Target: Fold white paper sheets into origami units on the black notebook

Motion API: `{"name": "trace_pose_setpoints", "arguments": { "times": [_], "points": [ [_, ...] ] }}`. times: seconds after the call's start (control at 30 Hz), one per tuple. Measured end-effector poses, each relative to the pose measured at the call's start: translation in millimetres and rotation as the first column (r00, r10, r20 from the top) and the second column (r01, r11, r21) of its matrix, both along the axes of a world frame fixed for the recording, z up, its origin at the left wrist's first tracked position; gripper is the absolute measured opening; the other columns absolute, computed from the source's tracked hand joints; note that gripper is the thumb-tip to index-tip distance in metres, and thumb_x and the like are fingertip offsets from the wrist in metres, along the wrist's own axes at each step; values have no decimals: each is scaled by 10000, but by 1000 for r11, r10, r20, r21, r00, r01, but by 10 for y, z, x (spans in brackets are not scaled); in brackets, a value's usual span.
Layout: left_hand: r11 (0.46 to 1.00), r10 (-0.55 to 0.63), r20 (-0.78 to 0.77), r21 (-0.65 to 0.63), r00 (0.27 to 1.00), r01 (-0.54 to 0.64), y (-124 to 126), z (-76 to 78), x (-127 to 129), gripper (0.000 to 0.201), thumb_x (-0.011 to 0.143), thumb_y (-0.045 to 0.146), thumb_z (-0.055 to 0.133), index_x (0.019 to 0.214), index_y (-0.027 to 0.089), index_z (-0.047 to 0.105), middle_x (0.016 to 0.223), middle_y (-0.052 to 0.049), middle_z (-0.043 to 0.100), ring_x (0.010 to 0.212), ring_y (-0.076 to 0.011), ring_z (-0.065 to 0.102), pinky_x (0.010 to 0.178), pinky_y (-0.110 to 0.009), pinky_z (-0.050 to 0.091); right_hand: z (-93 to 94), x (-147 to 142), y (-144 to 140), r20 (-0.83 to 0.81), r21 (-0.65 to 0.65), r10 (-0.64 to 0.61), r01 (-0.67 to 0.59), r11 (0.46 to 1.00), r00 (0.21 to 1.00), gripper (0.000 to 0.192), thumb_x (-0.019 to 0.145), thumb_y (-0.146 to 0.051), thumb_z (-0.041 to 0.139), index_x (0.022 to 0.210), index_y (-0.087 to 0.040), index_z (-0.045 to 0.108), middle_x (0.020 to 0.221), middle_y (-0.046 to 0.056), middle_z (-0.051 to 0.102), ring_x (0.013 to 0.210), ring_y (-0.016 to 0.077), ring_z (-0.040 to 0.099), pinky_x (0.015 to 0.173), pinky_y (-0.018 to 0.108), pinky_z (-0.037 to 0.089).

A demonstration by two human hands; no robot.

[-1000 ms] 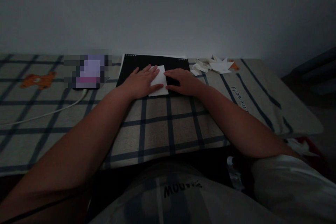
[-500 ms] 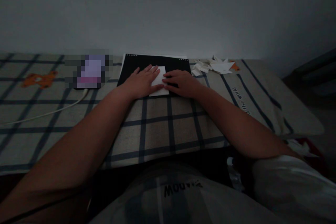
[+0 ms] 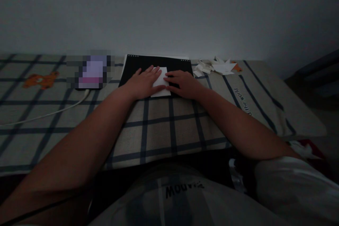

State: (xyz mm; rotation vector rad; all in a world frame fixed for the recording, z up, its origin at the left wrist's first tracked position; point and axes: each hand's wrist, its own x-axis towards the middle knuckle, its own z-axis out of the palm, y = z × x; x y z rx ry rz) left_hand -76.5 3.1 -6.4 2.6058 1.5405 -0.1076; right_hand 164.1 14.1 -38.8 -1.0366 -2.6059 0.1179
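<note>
My left hand and right hand lie with fingers spread flat, pressing a white paper onto the black pad at the bed's far edge. I judge the paper light, thin and easily creased, best lifted by a free corner.

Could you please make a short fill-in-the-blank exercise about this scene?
1. Both hands press a white ____ flat.
2. The left hand and right hand work on a ____ board.
3. The paper scraps lie to the ____ of the board.

Missing words: paper; black; right
</note>
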Motion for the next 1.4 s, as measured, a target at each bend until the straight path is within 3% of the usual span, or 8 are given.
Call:
{"name": "trace_pose_setpoints", "arguments": {
  "times": [0.47,0.77,1.17,1.4],
  "points": [
    [1000,0,48,2,999,0,36,-48,-35,796,1162,620,328,1831,211,191,1895,-137,226,1773,-340,151,1412,-604,141,116,-52,-86,86,-14,-32,34,999,996,490,1128,-413,520,1503,-187,741,1622,184,658,1475,388,580,1117,555,473],
    [997,30,126,73,992,-40,148,-53,-156,606,1170,381,307,1724,211,485,1841,-71,385,1719,-227,337,1404,-437,272,157,-46,-77,108,-53,-28,34,998,994,491,1112,-389,571,1526,-173,722,1643,198,636,1493,389,572,1135,558,473],
    [998,14,131,61,991,-22,227,-59,-202,593,1168,348,326,1718,188,478,1830,-78,398,1712,-215,354,1394,-429,288,137,-49,-71,104,-41,-34,38,998,994,488,1116,-405,554,1519,-191,728,1638,182,643,1484,381,569,1119,549,473],
    [994,-72,151,97,986,58,308,-148,-275,590,1155,372,390,1694,171,519,1829,-108,395,1704,-259,373,1398,-446,293,187,-67,-95,143,-70,-46,56,996,989,513,1113,-386,547,1554,-171,698,1665,192,617,1516,389,548,1139,567,467]
  ]
}}
